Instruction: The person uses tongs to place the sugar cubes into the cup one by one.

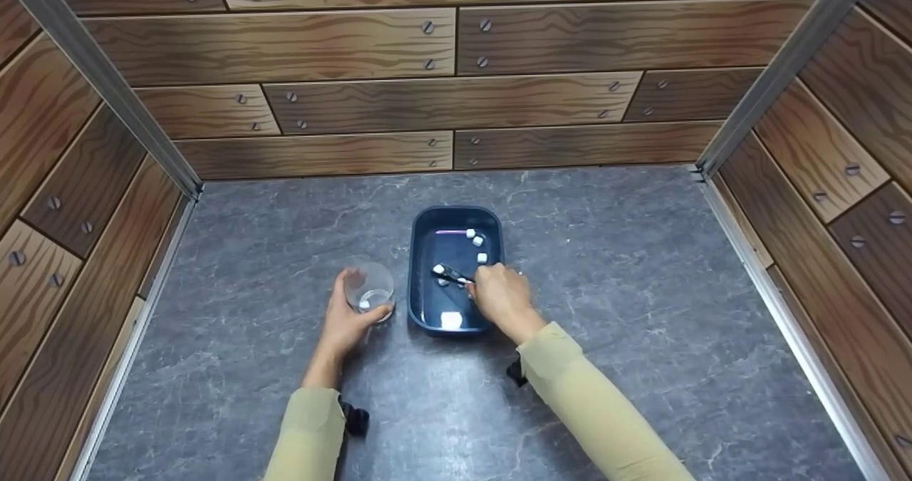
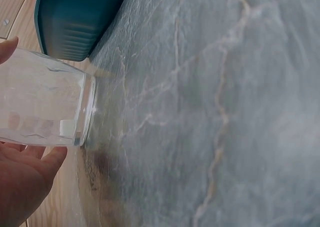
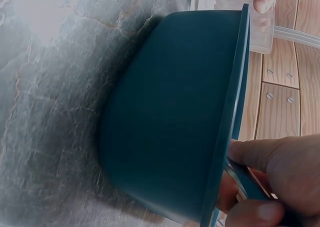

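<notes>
Our left hand [image 1: 347, 322] is curled round the cup [image 1: 370, 280], just left of the tub [image 1: 430, 304]. Our right hand [image 1: 506, 296] grips the tongs [image 1: 457, 277] at the tub's right side; they point left, a cube [image 1: 439, 269] at their end.

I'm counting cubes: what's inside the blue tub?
White cubes and the end of black tongs show inside. The right hand covers part of the tub on its right side; anything beneath is hidden.
</notes>
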{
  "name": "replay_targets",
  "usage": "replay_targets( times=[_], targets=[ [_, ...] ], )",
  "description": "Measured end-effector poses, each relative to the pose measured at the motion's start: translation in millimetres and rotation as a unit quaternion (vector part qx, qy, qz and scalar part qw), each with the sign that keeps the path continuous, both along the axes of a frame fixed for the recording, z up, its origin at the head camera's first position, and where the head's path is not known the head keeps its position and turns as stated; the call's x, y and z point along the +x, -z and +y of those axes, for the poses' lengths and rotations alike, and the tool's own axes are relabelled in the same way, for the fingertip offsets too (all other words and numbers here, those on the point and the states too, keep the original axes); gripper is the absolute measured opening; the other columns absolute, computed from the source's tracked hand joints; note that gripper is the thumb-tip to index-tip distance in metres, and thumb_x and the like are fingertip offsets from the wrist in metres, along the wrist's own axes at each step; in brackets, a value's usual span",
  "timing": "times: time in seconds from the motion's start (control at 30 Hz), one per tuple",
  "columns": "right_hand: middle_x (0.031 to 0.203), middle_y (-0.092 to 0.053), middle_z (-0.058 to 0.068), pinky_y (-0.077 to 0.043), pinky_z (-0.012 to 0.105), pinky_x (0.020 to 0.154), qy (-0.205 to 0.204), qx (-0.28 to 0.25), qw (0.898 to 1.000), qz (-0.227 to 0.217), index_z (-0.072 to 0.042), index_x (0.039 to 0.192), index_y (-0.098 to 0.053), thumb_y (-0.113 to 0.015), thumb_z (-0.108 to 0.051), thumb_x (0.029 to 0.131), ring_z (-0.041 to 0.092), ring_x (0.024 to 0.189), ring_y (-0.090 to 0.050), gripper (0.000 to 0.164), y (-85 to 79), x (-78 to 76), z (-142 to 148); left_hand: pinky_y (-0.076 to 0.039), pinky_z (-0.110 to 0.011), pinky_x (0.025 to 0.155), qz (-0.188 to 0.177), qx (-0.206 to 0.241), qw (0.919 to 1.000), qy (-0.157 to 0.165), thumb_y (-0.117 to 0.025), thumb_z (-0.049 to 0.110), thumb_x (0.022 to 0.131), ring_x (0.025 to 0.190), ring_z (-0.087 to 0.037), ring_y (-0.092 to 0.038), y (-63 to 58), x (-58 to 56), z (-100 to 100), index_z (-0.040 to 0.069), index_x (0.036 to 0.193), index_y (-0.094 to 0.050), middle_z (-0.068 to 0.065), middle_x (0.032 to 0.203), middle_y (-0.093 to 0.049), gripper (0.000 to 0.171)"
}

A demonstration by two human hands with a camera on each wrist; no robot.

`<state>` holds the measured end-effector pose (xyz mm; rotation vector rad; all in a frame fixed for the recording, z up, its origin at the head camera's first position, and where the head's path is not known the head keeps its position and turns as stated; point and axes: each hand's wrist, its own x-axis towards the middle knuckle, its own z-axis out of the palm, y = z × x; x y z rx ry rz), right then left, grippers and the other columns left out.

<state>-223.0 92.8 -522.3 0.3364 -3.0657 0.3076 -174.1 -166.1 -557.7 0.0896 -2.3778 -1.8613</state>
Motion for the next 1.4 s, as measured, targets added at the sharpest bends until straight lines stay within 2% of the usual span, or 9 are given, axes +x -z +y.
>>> replay_targets(
  times=[0.17,0.27,0.77,1.0,1.17,1.3,1.4],
  targets=[
    [0.071,-0.067,0.015,-0.051,0.051,0.050,-0.010,0.000,1.000,0.015,-0.006,0.069,-0.068,-0.071,-0.026,0.089,0.036,0.060,-0.064,0.028,1.1,0.9,-1.3,-0.026,-0.048,0.113,-0.004,-0.005,1.0000,-0.002,-0.086,0.007,0.074,0.135,-0.036,-0.037,24.5,-10.2,-6.0,-0.002,0.145,-0.032,-0.025,0.142,-0.045,0.089],
    [0.069,-0.067,0.014,-0.051,0.051,0.049,-0.018,0.002,1.000,0.018,-0.006,0.068,-0.068,-0.071,-0.025,0.089,0.035,0.058,-0.063,0.028,1.4,1.0,-2.2,-0.027,-0.048,0.112,0.000,-0.006,1.0000,0.001,-0.087,0.011,0.074,0.134,-0.035,-0.039,29.4,-11.9,-8.2,0.001,0.144,-0.033,-0.024,0.142,-0.046,0.089],
    [0.072,-0.068,0.014,-0.051,0.050,0.049,-0.024,0.019,0.999,0.021,-0.007,0.074,-0.071,-0.070,-0.026,0.091,0.034,0.059,-0.064,0.026,-1.9,3.4,-4.6,-0.029,-0.047,0.111,0.000,-0.018,0.9998,-0.003,-0.088,0.016,0.073,0.133,-0.034,-0.040,29.6,-11.0,-8.2,0.002,0.143,-0.035,-0.022,0.141,-0.048,0.089],
    [0.071,-0.067,0.014,-0.051,0.051,0.050,-0.020,0.003,1.000,0.019,-0.008,0.077,-0.074,-0.071,-0.026,0.090,0.036,0.061,-0.064,0.023,-2.2,3.4,-1.8,-0.026,-0.051,0.112,0.000,-0.004,1.0000,-0.001,-0.085,0.008,0.074,0.134,-0.040,-0.037,25.3,-9.9,-6.3,-0.003,0.144,-0.032,-0.028,0.142,-0.044,0.089],
    [0.070,-0.067,0.013,-0.051,0.050,0.051,-0.017,-0.026,1.000,0.000,-0.010,0.077,-0.074,-0.070,-0.026,0.092,0.035,0.062,-0.064,0.022,-4.4,4.8,1.3,-0.027,-0.048,0.112,-0.002,-0.008,1.0000,-0.002,-0.086,0.009,0.074,0.134,-0.038,-0.038,23.6,-9.2,-5.8,-0.003,0.144,-0.033,-0.026,0.142,-0.045,0.088],
    [0.064,-0.062,0.003,-0.050,0.046,0.052,-0.024,-0.070,0.997,-0.024,-0.013,0.078,-0.076,-0.068,-0.027,0.094,0.027,0.062,-0.062,0.022,-7.7,7.2,5.4,-0.029,-0.045,0.111,0.007,-0.017,0.9998,-0.004,-0.088,0.014,0.072,0.133,-0.034,-0.040,30.7,-11.3,-7.7,0.000,0.144,-0.034,-0.022,0.141,-0.048,0.090],
    [0.061,-0.057,-0.004,-0.046,0.039,0.050,-0.026,-0.105,0.993,-0.042,-0.016,0.081,-0.078,-0.067,-0.028,0.094,0.020,0.059,-0.057,0.020,-12.0,9.4,8.8,-0.029,-0.045,0.112,0.006,-0.017,0.9998,-0.005,-0.088,0.014,0.072,0.133,-0.034,-0.040,31.5,-11.7,-8.0,-0.001,0.144,-0.034,-0.023,0.140,-0.048,0.091]
  ],
)
